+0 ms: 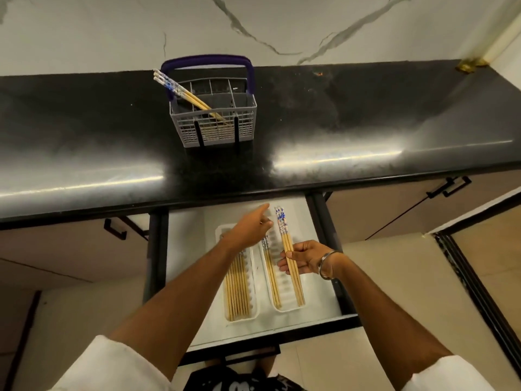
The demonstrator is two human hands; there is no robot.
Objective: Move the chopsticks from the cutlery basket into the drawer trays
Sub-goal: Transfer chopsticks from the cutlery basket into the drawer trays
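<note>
A grey cutlery basket [214, 128] with a purple handle stands on the black counter, with a few blue-patterned chopsticks [180, 91] leaning out of its left side. Below, the open drawer [318, 224] holds two white trays. The left tray [253, 311] carries several bamboo chopsticks; the right tray [286, 292] holds a few. My right hand [307, 259] grips a small bundle of chopsticks [284, 235] above the right tray. My left hand [251, 225] stretches forward over the drawer, fingers extended, holding nothing.
The glossy black counter [366, 122] runs across the view under a marbled wall. Closed cabinet doors with black handles [448, 187] flank the drawer. A bracelet sits on my right wrist. A dark-framed door stands at the right.
</note>
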